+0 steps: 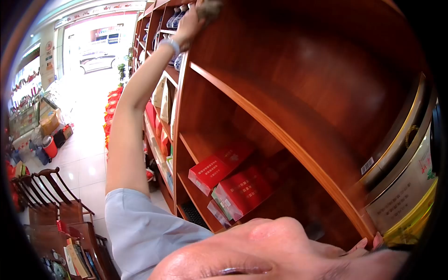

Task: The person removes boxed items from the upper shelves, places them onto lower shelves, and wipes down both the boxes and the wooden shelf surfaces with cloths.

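Observation:
My left hand (189,28) is raised at the top of the view, on the arm with the pale wristband (171,45). It is closed on a greyish-brown cloth (209,10), near the top of an upright of the wooden shelving. Low on the right, only the fingertips of my right hand (370,243) show, closed on the near end of the shelf edge (298,151). Part of my face hides the rest of that hand.
Red boxes (242,189) lie in the lower compartment. A large gold-rimmed container (396,186) stands at the right. Blue-and-white vases (176,18) line shelves beyond my left arm. Wooden chairs (58,210), a table with books and a red bin (49,147) are at the left.

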The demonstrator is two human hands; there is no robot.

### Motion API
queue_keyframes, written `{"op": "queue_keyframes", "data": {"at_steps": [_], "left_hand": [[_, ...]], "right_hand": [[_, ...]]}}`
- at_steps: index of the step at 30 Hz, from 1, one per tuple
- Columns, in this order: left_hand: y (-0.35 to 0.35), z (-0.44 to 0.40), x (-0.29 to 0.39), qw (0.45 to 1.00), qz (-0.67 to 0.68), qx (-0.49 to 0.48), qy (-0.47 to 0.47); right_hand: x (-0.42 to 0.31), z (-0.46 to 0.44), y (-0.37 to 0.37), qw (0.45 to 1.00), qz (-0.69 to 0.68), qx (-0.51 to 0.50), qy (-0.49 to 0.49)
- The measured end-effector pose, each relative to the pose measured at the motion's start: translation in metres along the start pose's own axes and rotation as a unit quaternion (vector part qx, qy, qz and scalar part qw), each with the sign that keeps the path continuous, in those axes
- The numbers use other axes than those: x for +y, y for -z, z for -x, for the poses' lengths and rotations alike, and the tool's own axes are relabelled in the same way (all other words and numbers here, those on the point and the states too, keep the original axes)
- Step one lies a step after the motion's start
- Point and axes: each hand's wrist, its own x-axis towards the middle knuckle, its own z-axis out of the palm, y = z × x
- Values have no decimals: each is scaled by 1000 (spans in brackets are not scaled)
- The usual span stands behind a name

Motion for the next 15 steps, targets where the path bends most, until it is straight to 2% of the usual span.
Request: {"op": "queue_keyframes", "data": {"at_steps": [1,2,4,5,7,8,9,10,11,12,14,15], "left_hand": [[13,34,8,995,7,-83,49],[10,64,-3,995,0,-97,37],[24,102,-3,980,-47,-186,57],[28,93,-3,980,-48,-186,52],[38,61,4,960,-116,-255,9],[43,41,22,979,-143,-144,-19],[24,6,11,971,-131,120,-158],[21,-34,18,964,-98,233,-86],[18,-64,22,961,-62,266,-37],[10,-81,25,966,-19,256,13],[-11,-109,43,968,51,231,89],[-22,-116,56,964,82,224,116]], "right_hand": [[0,-1,1,1000,-8,1,0],[-1,-2,2,1000,-19,-4,-6],[0,-5,3,1000,-18,-8,-3],[0,-4,4,1000,-13,-10,4],[3,-1,4,1000,-4,-7,8],[5,1,2,1000,0,-7,15],[7,10,-7,1000,5,-6,14],[8,25,-20,995,-22,51,-82],[8,34,-26,978,-50,107,-173],[10,29,-16,978,-46,106,-171],[13,13,10,998,10,-59,-3],[13,13,10,998,16,-59,-3]]}}
